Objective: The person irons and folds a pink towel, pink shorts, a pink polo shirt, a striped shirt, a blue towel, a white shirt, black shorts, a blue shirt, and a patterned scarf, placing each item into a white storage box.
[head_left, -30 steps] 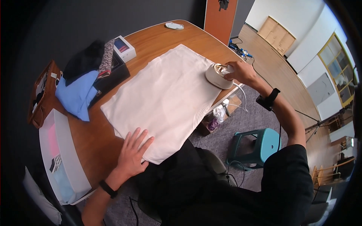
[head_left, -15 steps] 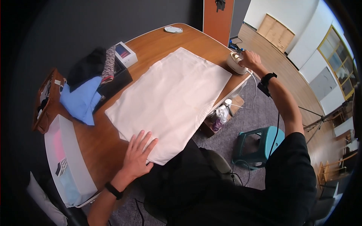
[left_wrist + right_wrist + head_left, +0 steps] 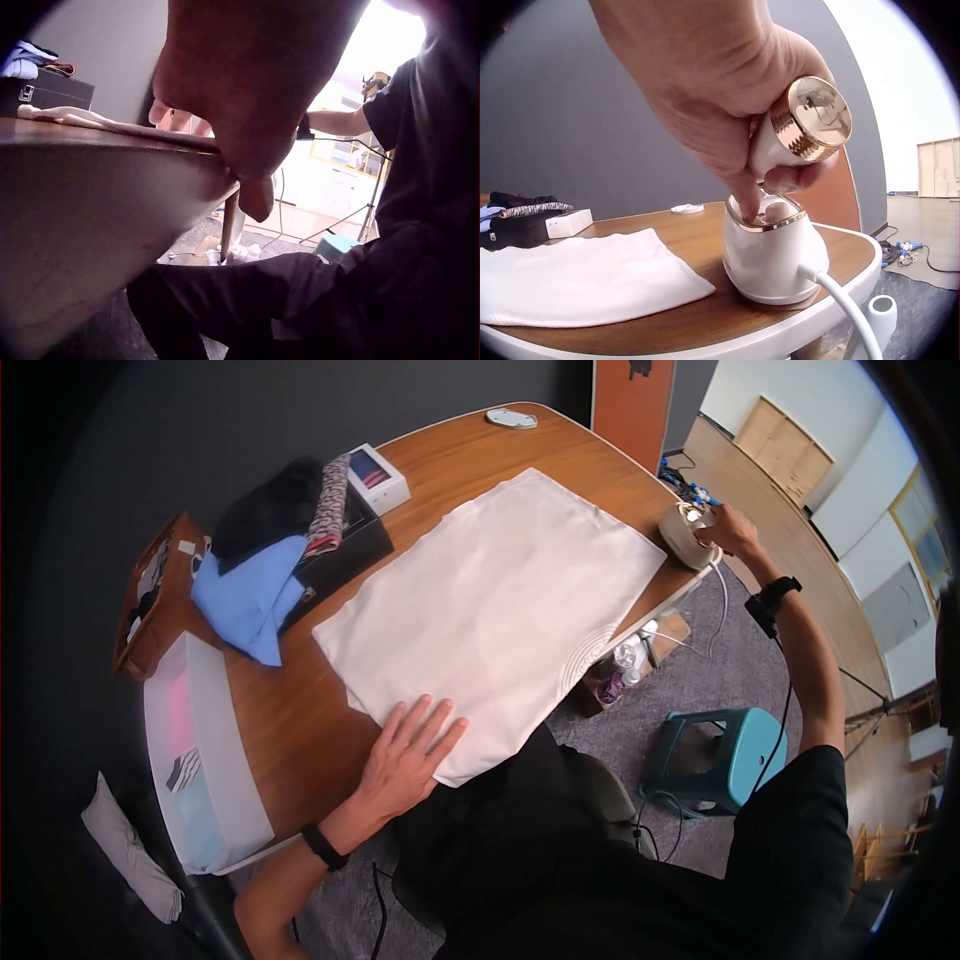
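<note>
A cream cloth (image 3: 490, 600) with curved ribbed stitching at its near right edge lies flat across the table. My left hand (image 3: 405, 755) rests with fingers spread on its near corner, by the table's front edge. At the table's right end, my right hand (image 3: 735, 530) grips the handle of a white handheld steam iron (image 3: 769, 262). The right wrist view shows the handle's gold-capped end (image 3: 821, 112) sticking out past the fingers and a white cord (image 3: 840, 304) leaving the body. The iron stands upright beside the cloth, with bare wood between them. Its sole is hidden.
Along the table's left lie a blue cloth (image 3: 250, 595), a black box (image 3: 350, 555), a brown basket (image 3: 165, 595) and a translucent bin (image 3: 235, 760). A white box (image 3: 380, 480) and white dish (image 3: 511, 419) are farther back. A teal stool (image 3: 730, 755) stands on the floor at right.
My right hand has carried the steam iron off the cloth's right edge to the table's right end. The left hand has stayed on the near corner. The head view has shifted.
</note>
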A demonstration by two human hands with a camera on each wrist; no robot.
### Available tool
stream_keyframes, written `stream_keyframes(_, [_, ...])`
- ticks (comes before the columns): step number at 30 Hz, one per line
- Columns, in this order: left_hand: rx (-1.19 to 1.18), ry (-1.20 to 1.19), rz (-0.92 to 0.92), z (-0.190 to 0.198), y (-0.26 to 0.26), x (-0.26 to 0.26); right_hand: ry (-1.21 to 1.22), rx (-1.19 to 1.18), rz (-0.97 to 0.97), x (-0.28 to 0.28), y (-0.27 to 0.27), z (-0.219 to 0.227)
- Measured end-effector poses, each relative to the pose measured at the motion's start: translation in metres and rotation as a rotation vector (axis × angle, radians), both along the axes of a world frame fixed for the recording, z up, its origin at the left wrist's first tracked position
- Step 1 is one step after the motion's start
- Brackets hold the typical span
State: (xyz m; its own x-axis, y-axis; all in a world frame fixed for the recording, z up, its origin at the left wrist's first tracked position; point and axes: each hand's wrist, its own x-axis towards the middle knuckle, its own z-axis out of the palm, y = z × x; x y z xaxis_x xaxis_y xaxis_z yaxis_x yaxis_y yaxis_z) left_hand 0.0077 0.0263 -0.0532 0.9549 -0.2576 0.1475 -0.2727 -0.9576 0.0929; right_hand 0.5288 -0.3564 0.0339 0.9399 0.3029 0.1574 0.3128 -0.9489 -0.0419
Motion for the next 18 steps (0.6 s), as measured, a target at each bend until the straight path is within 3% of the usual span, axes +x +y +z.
stream_keyframes(4, [-0.051,-0.154,-0.044,-0.005,-0.007,-0.007,0.137,-0.04,-0.078,0.006,0.002,0.006])
stream_keyframes(11, [-0.468,-0.453,0.493,-0.003,-0.05,-0.054,0.141,0.059,-0.058,-0.011,0.006,0.013])
stream_keyframes(17, [-0.973,0.022,0.672,-0.043,-0.084,-0.081,0.2,0.131,0.072,0.013,-0.007,0.006])
stream_keyframes(18, [-1.062,0.107,0.685,-0.047,-0.084,-0.081,0.171,0.097,0.021,-0.008,0.005,0.017])
